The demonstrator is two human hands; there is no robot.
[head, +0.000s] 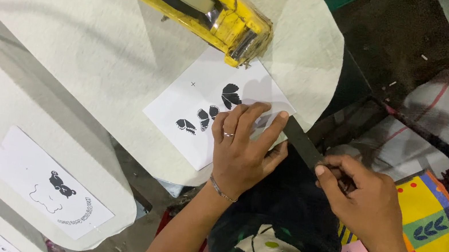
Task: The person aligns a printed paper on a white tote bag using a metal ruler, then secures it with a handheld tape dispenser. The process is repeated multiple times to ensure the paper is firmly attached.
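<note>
Head view: left hand [242, 145] lies flat on butterfly sheet [204, 106]; right hand [365, 199] grips black strip [302, 143].

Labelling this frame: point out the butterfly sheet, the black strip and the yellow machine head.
butterfly sheet [193, 101]: head view, bare white area left of the prints.
black strip [302, 143]: head view, middle of its exposed length.
yellow machine head [232, 20]: head view, yellow casing near the tip.

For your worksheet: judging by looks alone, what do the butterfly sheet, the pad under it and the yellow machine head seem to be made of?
Butterfly sheet: probably thin matte paper, flat with crisp edges and black prints. Pad: seemingly soft off-white fabric or felt, dull with faint creases. Yellow machine head: likely painted metal or hard plastic, glossy, with worn, scuffed edges.
</note>
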